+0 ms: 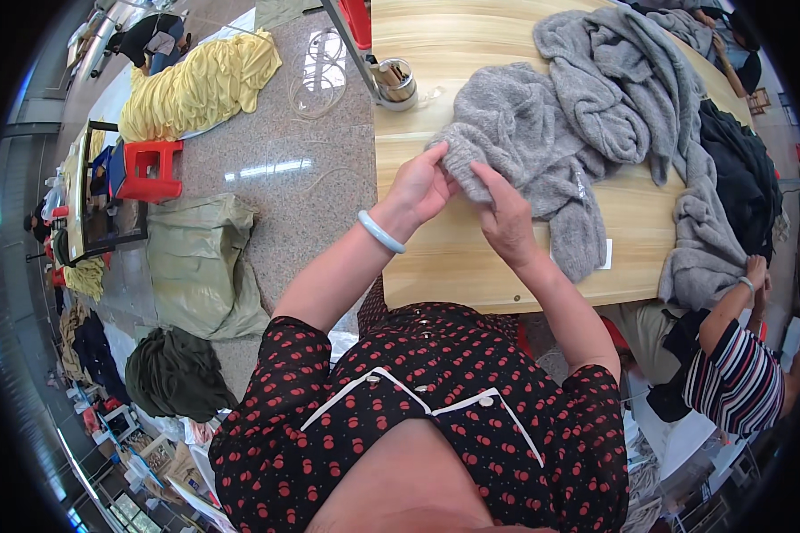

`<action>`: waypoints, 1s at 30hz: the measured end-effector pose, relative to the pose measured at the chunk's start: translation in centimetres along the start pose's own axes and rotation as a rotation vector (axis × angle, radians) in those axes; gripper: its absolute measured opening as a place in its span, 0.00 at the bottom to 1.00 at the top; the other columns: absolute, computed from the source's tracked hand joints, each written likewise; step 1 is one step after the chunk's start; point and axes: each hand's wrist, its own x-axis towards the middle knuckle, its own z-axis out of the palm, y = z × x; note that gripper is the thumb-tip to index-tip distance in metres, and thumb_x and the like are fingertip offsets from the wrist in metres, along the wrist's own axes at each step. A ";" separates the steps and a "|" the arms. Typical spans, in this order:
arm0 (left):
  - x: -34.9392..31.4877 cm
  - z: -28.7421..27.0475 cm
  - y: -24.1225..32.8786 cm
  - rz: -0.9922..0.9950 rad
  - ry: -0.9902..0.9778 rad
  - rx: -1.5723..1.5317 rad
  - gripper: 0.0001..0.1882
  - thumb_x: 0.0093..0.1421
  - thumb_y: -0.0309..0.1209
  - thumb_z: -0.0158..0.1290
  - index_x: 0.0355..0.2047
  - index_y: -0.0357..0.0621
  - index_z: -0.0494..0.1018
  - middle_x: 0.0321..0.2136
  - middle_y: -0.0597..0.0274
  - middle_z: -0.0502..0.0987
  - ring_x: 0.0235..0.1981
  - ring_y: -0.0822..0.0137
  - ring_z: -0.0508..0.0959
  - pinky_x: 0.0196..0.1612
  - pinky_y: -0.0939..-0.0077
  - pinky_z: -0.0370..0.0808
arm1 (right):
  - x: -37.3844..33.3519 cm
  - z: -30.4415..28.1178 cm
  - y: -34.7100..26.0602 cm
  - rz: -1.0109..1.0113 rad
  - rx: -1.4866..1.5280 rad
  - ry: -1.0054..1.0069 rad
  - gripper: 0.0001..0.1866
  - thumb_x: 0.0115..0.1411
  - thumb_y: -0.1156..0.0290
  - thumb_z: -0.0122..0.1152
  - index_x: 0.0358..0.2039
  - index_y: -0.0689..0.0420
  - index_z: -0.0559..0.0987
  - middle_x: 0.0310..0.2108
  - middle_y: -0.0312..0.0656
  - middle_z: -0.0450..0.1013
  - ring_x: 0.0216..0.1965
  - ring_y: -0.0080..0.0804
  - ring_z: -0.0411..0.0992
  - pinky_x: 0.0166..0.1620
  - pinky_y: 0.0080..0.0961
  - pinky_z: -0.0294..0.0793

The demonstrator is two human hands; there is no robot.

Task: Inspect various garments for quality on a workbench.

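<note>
Both of my hands hold one edge of a fuzzy grey knit garment (507,115) over the near left part of the wooden table (418,258). My left hand (420,186), with a pale bangle at the wrist, pinches the edge between thumb and fingers. From the right, my right hand (507,213) grips the same edge, its index finger lying along the fabric. The rest of the garment lies crumpled on the tabletop. A small white tag or paper (606,255) shows beside its lower part.
A tin of tools (395,84) stands at the table's left edge. More grey knitwear (604,80) and black cloth (729,169) lie to the right, where a co-worker in a striped top (738,377) handles grey fabric. Left on the floor are a red stool (151,169) and yellow fabric (200,84).
</note>
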 end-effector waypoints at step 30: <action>-1.6 -1.5 -3.7 0.147 -0.521 1.428 0.15 0.46 0.27 0.41 0.36 0.35 0.67 0.32 0.42 0.73 0.37 0.51 0.73 0.43 0.63 0.67 | 6.3 -6.2 0.6 0.063 -0.068 -0.491 0.10 0.53 0.74 0.51 0.36 0.61 0.72 0.35 0.48 0.71 0.37 0.40 0.70 0.41 0.28 0.68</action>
